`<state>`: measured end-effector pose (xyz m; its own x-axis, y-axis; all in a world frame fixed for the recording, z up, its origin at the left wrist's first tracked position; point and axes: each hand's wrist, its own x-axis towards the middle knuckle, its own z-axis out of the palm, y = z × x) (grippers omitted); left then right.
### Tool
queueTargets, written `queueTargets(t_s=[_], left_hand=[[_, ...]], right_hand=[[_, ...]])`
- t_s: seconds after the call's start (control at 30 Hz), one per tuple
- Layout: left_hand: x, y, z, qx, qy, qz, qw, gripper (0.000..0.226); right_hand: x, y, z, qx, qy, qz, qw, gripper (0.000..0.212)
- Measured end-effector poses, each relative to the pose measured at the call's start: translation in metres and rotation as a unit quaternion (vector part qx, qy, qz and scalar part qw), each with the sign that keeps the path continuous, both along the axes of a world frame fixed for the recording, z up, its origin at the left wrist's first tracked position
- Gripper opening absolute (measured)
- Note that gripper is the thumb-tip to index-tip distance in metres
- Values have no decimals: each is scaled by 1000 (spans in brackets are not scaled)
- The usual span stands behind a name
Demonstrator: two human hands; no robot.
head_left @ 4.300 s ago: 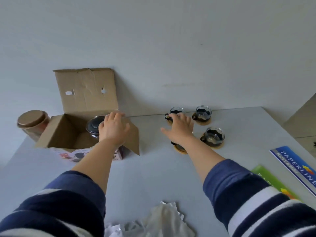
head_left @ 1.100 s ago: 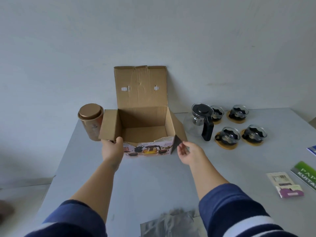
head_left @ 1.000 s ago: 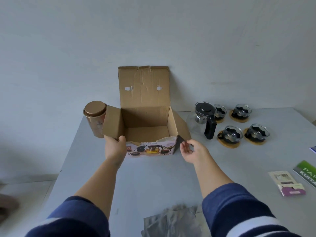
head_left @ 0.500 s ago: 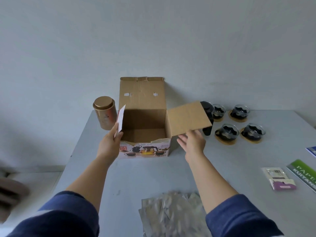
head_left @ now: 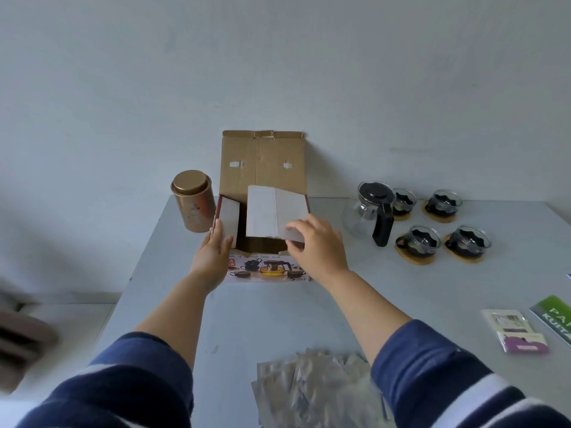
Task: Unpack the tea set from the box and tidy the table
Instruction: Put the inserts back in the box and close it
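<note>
The cardboard tea-set box point(head_left: 262, 268) stands at the table's far middle, its back lid upright against the wall. My left hand point(head_left: 214, 251) presses the left side flap inward. My right hand point(head_left: 318, 245) holds the right side flap folded down over the opening. Nothing shows inside the box through the gap between the flaps. To the right stand the glass teapot point(head_left: 370, 211) with a black lid and handle, and several glass cups point(head_left: 418, 242) on round wooden coasters.
A copper tin point(head_left: 194, 200) stands left of the box near the table's left edge. Crumpled silver wrapping point(head_left: 315, 387) lies at the near edge. Small cards point(head_left: 516, 332) and a green booklet point(head_left: 556, 319) lie at the right.
Both side flaps have swung inward over the box opening under my hands. The view has come closer and looks more steeply down.
</note>
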<state>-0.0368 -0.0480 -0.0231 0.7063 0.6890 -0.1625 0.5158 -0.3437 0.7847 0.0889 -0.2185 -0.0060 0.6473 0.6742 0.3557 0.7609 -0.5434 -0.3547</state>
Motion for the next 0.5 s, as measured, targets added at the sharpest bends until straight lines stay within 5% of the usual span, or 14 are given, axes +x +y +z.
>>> queueTargets(t_s=[0.13,0.2,0.3,0.4,0.5], left_hand=[[-1,0,-8,-1,-31,-5,1000,56],[-1,0,-11,6,-39,-6,999,56],[0,1,-15,14,-36,-11,999,56],[1,4,-17,4,-46,-15,999,55],[1,5,-18,-11,-52,-15,998,55]], right_hand=[[17,13,3,-83,74,-10,994,37],[37,29,15,3,212,-65,975,37],[66,55,33,180,385,-144,894,52],[87,73,45,221,518,-159,811,72],[96,80,53,228,531,-148,802,72]])
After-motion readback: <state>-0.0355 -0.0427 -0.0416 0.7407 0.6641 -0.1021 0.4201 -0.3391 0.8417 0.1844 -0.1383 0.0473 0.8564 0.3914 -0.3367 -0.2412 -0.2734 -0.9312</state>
